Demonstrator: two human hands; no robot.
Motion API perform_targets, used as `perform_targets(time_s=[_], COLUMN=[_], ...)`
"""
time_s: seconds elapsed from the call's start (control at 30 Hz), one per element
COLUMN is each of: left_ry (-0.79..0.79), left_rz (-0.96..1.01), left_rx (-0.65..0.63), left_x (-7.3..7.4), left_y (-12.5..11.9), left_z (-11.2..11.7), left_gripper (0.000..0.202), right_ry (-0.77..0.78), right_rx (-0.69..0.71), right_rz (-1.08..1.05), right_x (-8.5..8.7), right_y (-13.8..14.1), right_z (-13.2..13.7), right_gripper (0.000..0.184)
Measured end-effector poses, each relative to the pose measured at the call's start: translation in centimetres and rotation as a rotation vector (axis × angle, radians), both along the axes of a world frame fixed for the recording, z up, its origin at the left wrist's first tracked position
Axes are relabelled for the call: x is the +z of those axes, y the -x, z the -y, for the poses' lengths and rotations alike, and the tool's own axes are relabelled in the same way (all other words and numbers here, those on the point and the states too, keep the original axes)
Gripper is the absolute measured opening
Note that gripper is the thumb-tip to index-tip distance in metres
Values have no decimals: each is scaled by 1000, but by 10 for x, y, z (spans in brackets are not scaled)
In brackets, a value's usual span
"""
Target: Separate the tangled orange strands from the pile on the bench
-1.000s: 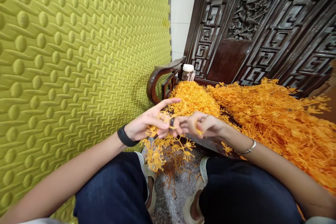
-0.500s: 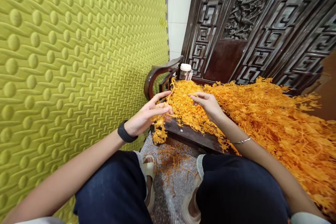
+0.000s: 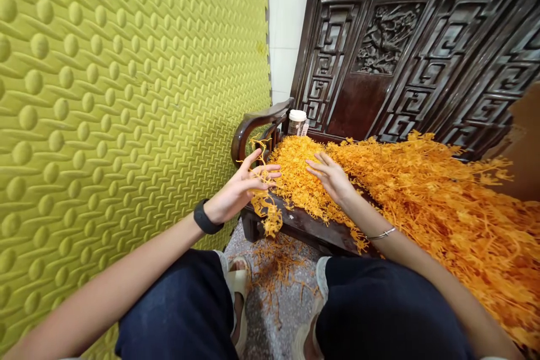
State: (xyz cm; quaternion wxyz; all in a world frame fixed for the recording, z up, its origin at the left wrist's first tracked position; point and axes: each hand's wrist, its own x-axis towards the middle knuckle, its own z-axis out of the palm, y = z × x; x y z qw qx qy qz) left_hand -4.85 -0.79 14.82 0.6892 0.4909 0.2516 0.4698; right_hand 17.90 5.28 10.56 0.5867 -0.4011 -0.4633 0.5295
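An orange artificial plant sprig (image 3: pixel 272 220) hangs from my left hand (image 3: pixel 236 191), its thin stems threaded between the fingers and its leafy tip drooping below them. The fingers of that hand are partly spread around the stems. My right hand (image 3: pixel 335 180) is open, fingers apart and holding nothing, over a pile of small orange pieces (image 3: pixel 295 171) on the dark wooden bench (image 3: pixel 312 230). Beside my right forearm lies a big heap of orange artificial sprigs (image 3: pixel 455 208).
A white-lidded cup (image 3: pixel 297 117) stands in the bench corner by the curved armrest (image 3: pixel 247 126). Along the left runs a yellow-green foam mat wall (image 3: pixel 126 95). Orange stems (image 3: pixel 276 270) litter the speckled floor between my feet. Brown cardboard (image 3: pixel 525 140) is at the right.
My right hand's fingers have gone from pinched together to spread apart. The sprig in my left hand has swung slightly to the right. The view has tilted up a little.
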Motion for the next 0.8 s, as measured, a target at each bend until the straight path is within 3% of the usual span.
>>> perform_targets(time_s=[0.13, 0.2, 0.33, 0.4, 0.53, 0.8], left_ry=[11, 69, 121, 95, 45, -176], left_rz=[-22, -43, -79, -96, -155, -381], left_rx=[-7, -39, -102, -113, -139, -87], left_x=[-2, -2, 0, 1, -2, -3], left_y=[-3, -5, -9, -11, -10, -2], left_z=[0, 2, 8, 10, 10, 5], left_gripper=[84, 76, 63, 60, 52, 28], right_ry=[-183, -330, -783, -916, -924, -685], right_rx=[419, 535, 440, 352, 269, 115], right_rz=[259, 430, 828, 962, 950, 695], right_x=[25, 39, 52, 50, 42, 49], right_y=[13, 23, 42, 49, 58, 52], right_z=[26, 42, 67, 72, 74, 70], right_gripper=[24, 21, 34, 30, 12, 11])
